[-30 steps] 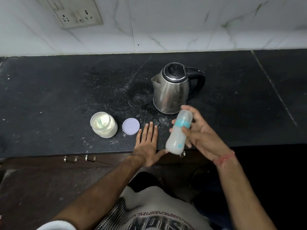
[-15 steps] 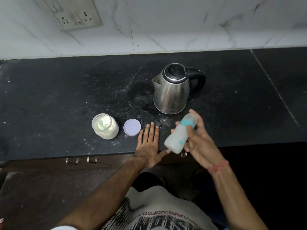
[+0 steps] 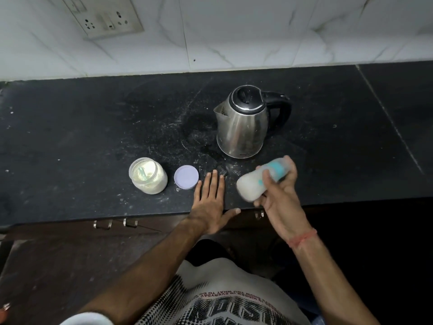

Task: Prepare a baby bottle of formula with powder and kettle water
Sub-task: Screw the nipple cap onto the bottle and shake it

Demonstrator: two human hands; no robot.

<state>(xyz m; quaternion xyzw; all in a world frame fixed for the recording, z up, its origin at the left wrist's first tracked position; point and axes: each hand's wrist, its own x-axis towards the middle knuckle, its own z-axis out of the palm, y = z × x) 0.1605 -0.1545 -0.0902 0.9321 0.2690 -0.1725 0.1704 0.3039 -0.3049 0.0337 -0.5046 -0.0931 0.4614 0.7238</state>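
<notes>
My right hand [image 3: 280, 202] grips a baby bottle [image 3: 254, 182] with a teal collar and milky white contents. The bottle is tilted almost on its side, above the counter's front edge, and it is motion-blurred. My left hand [image 3: 209, 202] lies flat on the black counter [image 3: 82, 137] with straight fingers, just left of the bottle. A steel kettle [image 3: 242, 127] with a black lid and handle stands behind both hands. An open jar of formula powder [image 3: 148, 175] with a scoop inside sits to the left, its lilac lid [image 3: 186, 177] lying beside it.
A white marble wall with a socket panel [image 3: 105, 16] runs along the back of the counter. Spilled powder specks lie around the kettle's base. Below the counter edge are dark cabinet fronts with metal handles [image 3: 114, 223].
The bottle in my right hand has tipped from nearly upright to almost horizontal, its base swinging left. My left hand stays flat on the counter.
</notes>
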